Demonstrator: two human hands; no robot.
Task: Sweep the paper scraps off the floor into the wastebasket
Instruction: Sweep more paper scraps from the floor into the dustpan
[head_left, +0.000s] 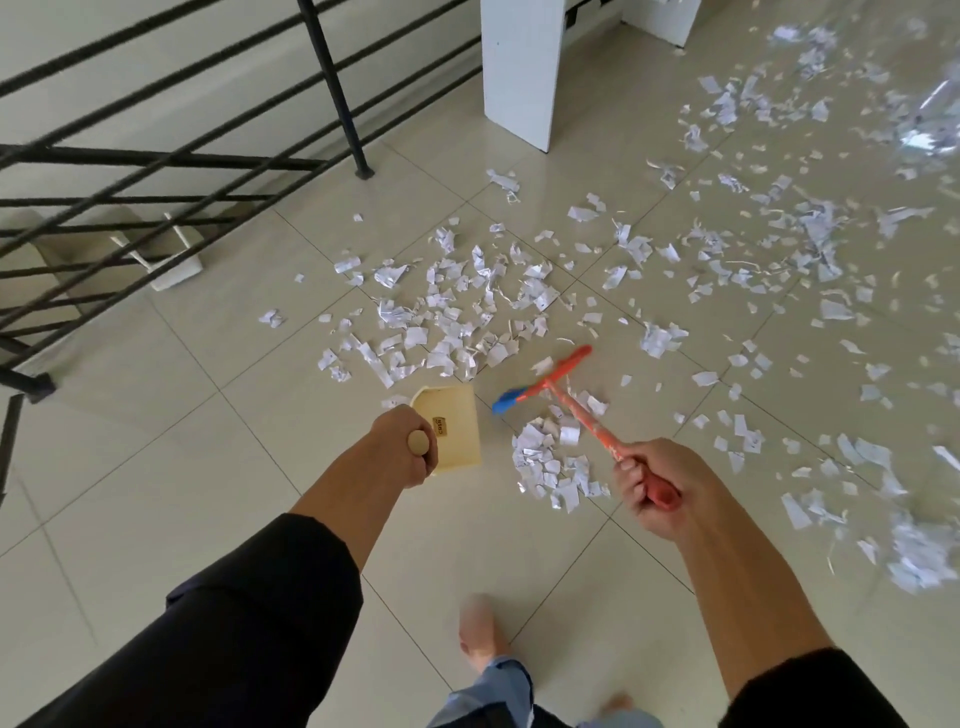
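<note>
A black metal stair railing (171, 171) with horizontal bars runs along the far-left edge of the glossy beige tiled floor (156, 467). A white panel furniture leg (519, 73) stands near the floor's far edge, just beside the railing's post.
</note>
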